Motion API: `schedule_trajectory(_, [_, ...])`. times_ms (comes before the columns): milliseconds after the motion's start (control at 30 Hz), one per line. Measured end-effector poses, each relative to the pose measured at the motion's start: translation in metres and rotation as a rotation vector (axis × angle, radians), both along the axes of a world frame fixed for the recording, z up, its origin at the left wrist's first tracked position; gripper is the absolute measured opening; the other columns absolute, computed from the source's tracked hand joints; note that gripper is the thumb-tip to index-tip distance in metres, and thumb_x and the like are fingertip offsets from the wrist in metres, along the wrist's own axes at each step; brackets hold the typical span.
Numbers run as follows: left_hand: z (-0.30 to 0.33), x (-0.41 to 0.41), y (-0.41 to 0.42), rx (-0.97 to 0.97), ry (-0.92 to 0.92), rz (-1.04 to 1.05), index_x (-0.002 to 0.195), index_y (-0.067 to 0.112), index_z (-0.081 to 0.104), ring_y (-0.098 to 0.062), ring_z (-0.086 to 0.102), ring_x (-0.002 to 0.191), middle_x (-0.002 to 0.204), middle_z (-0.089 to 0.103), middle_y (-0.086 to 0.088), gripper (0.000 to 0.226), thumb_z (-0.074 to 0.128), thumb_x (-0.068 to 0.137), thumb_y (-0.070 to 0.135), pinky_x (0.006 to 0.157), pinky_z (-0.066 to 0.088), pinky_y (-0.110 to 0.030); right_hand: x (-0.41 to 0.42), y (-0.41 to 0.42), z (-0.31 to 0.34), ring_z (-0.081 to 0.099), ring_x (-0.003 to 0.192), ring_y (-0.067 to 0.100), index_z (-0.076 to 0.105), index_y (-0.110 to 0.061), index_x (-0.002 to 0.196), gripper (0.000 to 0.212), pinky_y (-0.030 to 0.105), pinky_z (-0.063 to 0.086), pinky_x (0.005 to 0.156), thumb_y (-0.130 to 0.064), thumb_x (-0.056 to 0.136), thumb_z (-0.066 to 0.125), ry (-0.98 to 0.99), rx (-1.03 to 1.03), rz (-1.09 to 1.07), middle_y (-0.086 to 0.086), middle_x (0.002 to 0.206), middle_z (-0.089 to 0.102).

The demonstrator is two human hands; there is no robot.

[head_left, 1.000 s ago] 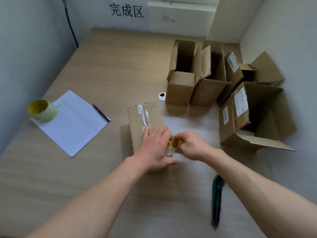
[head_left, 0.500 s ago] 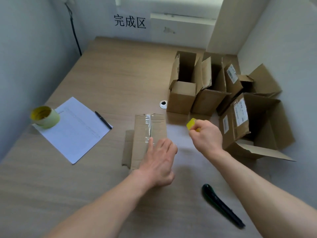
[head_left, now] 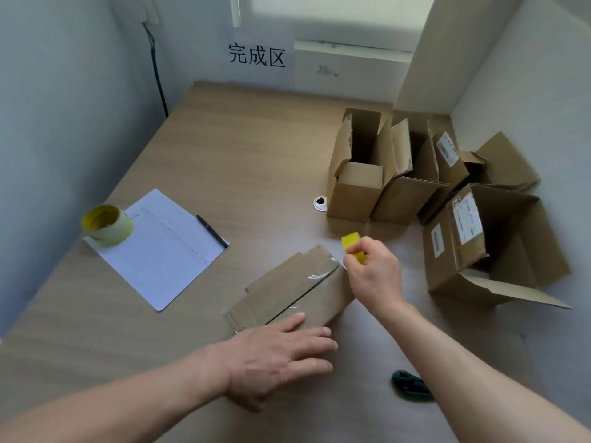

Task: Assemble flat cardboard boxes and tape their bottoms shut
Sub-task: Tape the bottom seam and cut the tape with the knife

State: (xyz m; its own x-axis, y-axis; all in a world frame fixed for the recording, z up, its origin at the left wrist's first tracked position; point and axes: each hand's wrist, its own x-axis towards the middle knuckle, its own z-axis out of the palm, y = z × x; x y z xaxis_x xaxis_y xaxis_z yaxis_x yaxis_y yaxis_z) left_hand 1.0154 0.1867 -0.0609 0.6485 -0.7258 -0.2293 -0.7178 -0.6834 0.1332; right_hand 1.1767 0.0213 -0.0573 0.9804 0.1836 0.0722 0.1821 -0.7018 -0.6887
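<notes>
Wooden table (head_left: 240, 161): left hand (head_left: 278, 359) pressed flat on brown cardboard box (head_left: 287, 292); right hand (head_left: 374, 273) pinched yellow tape roll (head_left: 353, 251). Taping seam; next likely cut.

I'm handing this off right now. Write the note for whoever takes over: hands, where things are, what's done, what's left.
Left hand: flat, pressing the near end of the box onto the table.
Right hand: pinching the yellow tape roll at the box's far end.
Clear tape runs along the box's seam.
Done: several open boxes stand at the far right.
Left: separate the tape from the roll, perhaps with the cutter by the right arm, and press it down.
A spare tape roll sits on the paper.
</notes>
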Motion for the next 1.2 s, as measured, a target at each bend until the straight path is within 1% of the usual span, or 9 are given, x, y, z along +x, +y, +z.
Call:
schedule_trajectory(133, [0.003, 0.003, 0.005, -0.036, -0.095, 0.015, 0.146, 0.020, 0.032, -0.027, 0.009, 0.150, 0.157, 0.025, -0.009, 0.096, 0.076, 0.061, 0.026, 0.118, 0.019, -0.052, -0.013, 0.011, -0.005, 0.057, 0.074, 0.030, 0.059, -0.024, 0.076, 0.010, 0.034, 0.042, 0.061, -0.021, 0.077, 0.069, -0.117, -0.157, 0.106, -0.003, 0.083, 0.055])
schedule_trajectory(233, [-0.001, -0.005, 0.016, -0.143, -0.286, 0.338, 0.139, 0.018, 0.046, -0.037, 0.024, 0.145, 0.154, 0.036, -0.012, 0.081, 0.075, 0.065, 0.034, 0.108, 0.028, -0.065, -0.017, 0.002, -0.012, 0.058, 0.074, 0.032, 0.059, -0.022, 0.076, 0.015, 0.034, 0.040, 0.060, -0.023, 0.080, 0.072, -0.135, -0.159, 0.071, -0.004, 0.081, 0.054])
schedule_trajectory(333, [-0.012, -0.017, 0.030, -0.201, -0.145, 0.940, 0.152, 0.020, 0.027, -0.037, 0.014, 0.148, 0.163, -0.008, -0.009, 0.090, 0.067, 0.079, 0.055, 0.110, 0.031, -0.059, -0.020, -0.005, -0.016, 0.056, 0.077, 0.028, 0.055, -0.026, 0.072, 0.020, 0.031, 0.031, 0.062, -0.025, 0.081, 0.073, -0.065, -0.118, -0.061, -0.007, 0.078, 0.051])
schedule_trajectory(433, [-0.017, -0.008, 0.044, -0.262, 0.214, 1.117, 0.155, 0.028, -0.001, -0.020, 0.003, 0.150, 0.150, -0.044, 0.009, 0.088, 0.055, 0.091, 0.050, 0.116, 0.025, -0.037, -0.029, -0.008, -0.022, 0.053, 0.076, 0.022, 0.055, -0.024, 0.070, 0.021, 0.030, 0.030, 0.063, -0.028, 0.079, 0.072, 0.030, -0.090, -0.175, -0.007, 0.076, 0.056])
schedule_trajectory(667, [0.020, 0.075, 0.054, -0.043, 0.086, 0.936, 0.127, 0.021, 0.042, -0.027, 0.015, 0.141, 0.158, 0.013, 0.004, 0.051, 0.049, 0.077, 0.011, 0.107, 0.032, -0.046, -0.055, -0.017, -0.026, 0.066, 0.069, 0.026, 0.062, -0.019, 0.065, 0.018, 0.039, 0.055, 0.067, -0.021, 0.072, 0.078, 0.280, 0.181, -0.267, 0.001, 0.063, 0.067])
schedule_trajectory(833, [0.014, 0.096, 0.030, 0.022, -0.154, 0.737, 0.116, 0.022, 0.048, -0.029, 0.035, 0.121, 0.137, 0.039, 0.002, 0.033, 0.046, 0.084, 0.010, 0.090, 0.044, -0.040, -0.054, -0.041, -0.014, 0.060, 0.070, 0.023, 0.064, -0.023, 0.070, 0.012, 0.039, 0.049, 0.066, -0.016, 0.076, 0.073, 0.081, 0.153, -0.236, -0.001, 0.070, 0.065])
schedule_trajectory(967, [0.019, 0.105, 0.021, -0.080, -0.075, 0.895, 0.110, 0.022, 0.056, -0.029, 0.037, 0.120, 0.125, 0.044, 0.000, 0.022, 0.044, 0.092, 0.024, 0.081, 0.041, -0.035, -0.031, -0.052, 0.002, 0.055, 0.076, 0.019, 0.067, -0.025, 0.080, 0.012, 0.030, 0.038, 0.068, -0.015, 0.081, 0.071, -0.051, -0.043, -0.033, -0.003, 0.082, 0.060])
schedule_trajectory(1100, [0.013, 0.090, -0.029, -0.054, 0.176, 1.046, 0.140, 0.020, 0.038, -0.042, 0.008, 0.143, 0.158, 0.016, -0.008, 0.101, 0.042, 0.065, 0.087, 0.111, 0.021, -0.054, -0.012, -0.040, 0.000, 0.057, 0.079, 0.023, 0.063, -0.026, 0.076, 0.013, 0.035, 0.046, 0.071, -0.027, 0.076, 0.076, 0.061, -0.050, -0.013, 0.001, 0.084, 0.063])
schedule_trajectory(1200, [-0.007, 0.066, -0.061, -0.001, 0.118, 1.022, 0.153, 0.016, 0.002, -0.043, -0.019, 0.144, 0.161, -0.018, -0.008, 0.122, 0.050, 0.065, 0.085, 0.112, 0.002, -0.065, -0.010, -0.033, -0.009, 0.057, 0.073, 0.024, 0.057, -0.023, 0.072, 0.023, 0.036, 0.047, 0.069, -0.029, 0.069, 0.079, 0.182, 0.030, -0.070, -0.003, 0.071, 0.061])
